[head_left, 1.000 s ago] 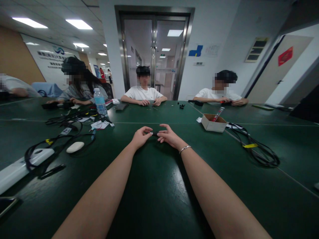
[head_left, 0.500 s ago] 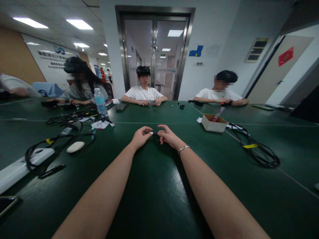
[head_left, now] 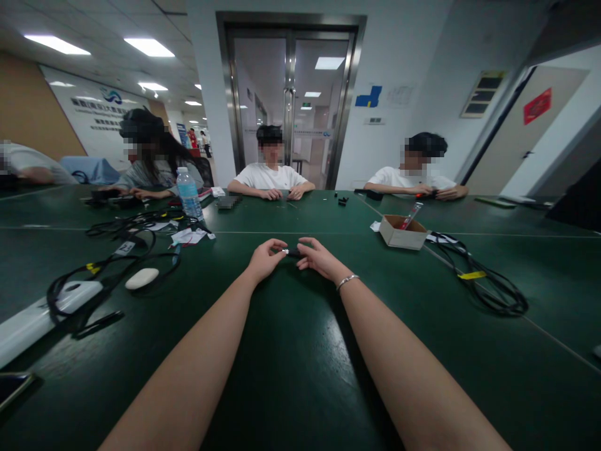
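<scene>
Out over the green table (head_left: 291, 351), my two hands meet at a small, dark, stick-like object (head_left: 293, 253) with a shiny silver end. Thumb and forefinger of my left hand (head_left: 267, 258) pinch the silver end. My right hand (head_left: 320, 258), with a silver bracelet (head_left: 347, 282) at its wrist, has its fingers closed on the black end. The object lies roughly level between the fingertips. Its exact kind is too small to make out, and the fingers cover both its ends.
Black cables (head_left: 136, 244), a white mouse (head_left: 142, 279), a white power strip (head_left: 70, 300) and a water bottle (head_left: 188, 194) lie or stand to the left. On the right are a small box (head_left: 402, 237) and a coiled cable (head_left: 498, 300). Several people sit across the table.
My right hand has shifted very slightly, and its fingers have moved a little on the black end. My left hand keeps its pinch in the same place.
</scene>
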`<state>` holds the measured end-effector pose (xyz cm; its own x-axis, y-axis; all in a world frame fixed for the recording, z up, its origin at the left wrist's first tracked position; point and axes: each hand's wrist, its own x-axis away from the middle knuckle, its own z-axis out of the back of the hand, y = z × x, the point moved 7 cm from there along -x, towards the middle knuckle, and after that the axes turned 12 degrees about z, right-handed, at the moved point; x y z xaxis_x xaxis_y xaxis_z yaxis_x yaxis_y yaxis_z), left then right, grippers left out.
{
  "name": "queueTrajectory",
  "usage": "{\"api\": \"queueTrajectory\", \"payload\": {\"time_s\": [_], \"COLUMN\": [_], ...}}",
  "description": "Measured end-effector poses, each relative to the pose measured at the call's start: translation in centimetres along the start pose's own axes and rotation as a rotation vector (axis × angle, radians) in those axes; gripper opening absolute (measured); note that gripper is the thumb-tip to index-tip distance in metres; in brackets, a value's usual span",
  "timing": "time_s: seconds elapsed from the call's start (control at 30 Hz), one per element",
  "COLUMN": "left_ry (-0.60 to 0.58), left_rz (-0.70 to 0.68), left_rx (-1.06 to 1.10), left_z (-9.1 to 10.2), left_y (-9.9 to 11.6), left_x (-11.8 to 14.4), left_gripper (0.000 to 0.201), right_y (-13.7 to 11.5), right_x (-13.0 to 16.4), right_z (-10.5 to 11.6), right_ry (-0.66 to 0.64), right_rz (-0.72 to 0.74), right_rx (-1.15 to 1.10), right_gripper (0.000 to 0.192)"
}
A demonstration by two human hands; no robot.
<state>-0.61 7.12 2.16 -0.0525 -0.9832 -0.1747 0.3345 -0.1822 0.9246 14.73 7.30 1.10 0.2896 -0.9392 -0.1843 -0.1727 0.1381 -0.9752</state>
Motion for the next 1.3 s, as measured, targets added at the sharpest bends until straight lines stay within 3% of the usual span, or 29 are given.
{"api": "queueTrajectory", "payload": {"time_s": [0.1,0.23,0.43,0.57,0.63,0.77,0.93,1.1,1.23,1.3], "left_ry": [0.007,0.014,0.016,0.011,0.009,0.006,0.007,-0.001,0.004,0.005], "left_rz": [0.0,0.003,0.004,-0.005,-0.006,-0.007,-0.004,-0.011,-0.002,-0.011], "left_rx": [0.009,0.006,0.021,0.023,0.018,0.004,0.009,0.022,0.012,0.008], "left_z": [0.09,0.14,0.09,0.05,0.04,0.08,0.1,0.02,0.05,0.04], "left_y": [0.09,0.13,0.22,0.1,0.06,0.17,0.18,0.2,0.05,0.04], "left_x": [0.07,0.08,0.07,-0.01,-0.02,0.05,0.07,0.05,-0.03,-0.07], "left_gripper": [0.025,0.024,0.023,0.024,0.025,0.025,0.024,0.024,0.024,0.024], "right_y": [0.08,-0.42,0.18,-0.53,-0.54,-0.12,-0.7,-0.29,-0.73,-0.48], "right_x": [-0.05,0.05,-0.05,0.15,0.21,0.16,0.21,0.31,0.17,0.05], "right_z": [-0.17,-0.38,-0.22,-0.57,-0.43,-0.3,-0.58,-0.4,-0.68,-0.55], "right_ry": [-0.028,-0.053,-0.025,-0.085,-0.067,-0.041,-0.067,-0.041,-0.093,-0.079], "right_rz": [0.0,0.064,-0.003,0.067,0.056,-0.005,0.062,0.001,0.079,0.058], "right_rx": [0.08,0.01,0.069,0.031,0.006,0.033,0.005,0.038,0.026,0.033], "right_gripper": [0.025,0.051,0.016,0.043,0.048,0.023,0.043,0.018,0.043,0.045]}}
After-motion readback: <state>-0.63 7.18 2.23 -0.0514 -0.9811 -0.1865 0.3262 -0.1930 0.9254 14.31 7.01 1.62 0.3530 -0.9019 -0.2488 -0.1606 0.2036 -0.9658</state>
